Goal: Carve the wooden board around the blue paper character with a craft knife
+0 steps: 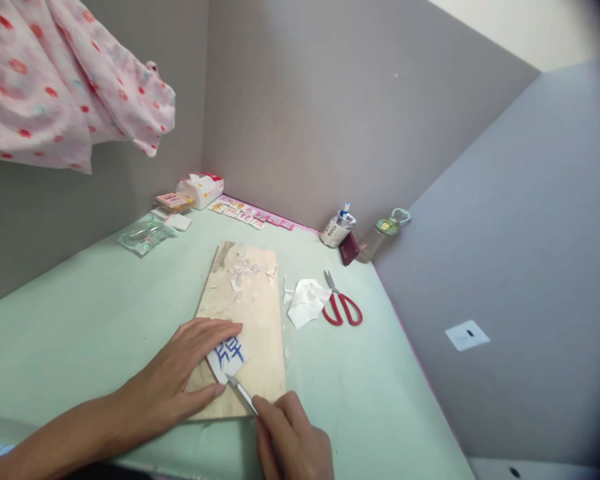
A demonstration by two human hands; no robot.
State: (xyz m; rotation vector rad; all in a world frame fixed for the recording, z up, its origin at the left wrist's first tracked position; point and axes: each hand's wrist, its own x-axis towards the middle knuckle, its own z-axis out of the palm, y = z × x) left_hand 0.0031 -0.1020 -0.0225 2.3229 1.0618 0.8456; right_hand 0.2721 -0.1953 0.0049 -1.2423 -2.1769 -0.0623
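A white paper piece with a blue handwritten character lies on the lower part of a wooden board. My left hand rests on the paper and the board, its thumb and fingers spread around the paper's left side. In my right hand, near the board's bottom edge, is a craft knife, its blade tip touching the lower edge of the paper. Small white scraps are scattered on the board's upper part.
Red-handled scissors and a crumpled tissue lie right of the board. Farther back are a pen cup, a bottle, character cards, a tissue pack and a plastic bag. Patterned cloth hangs upper left.
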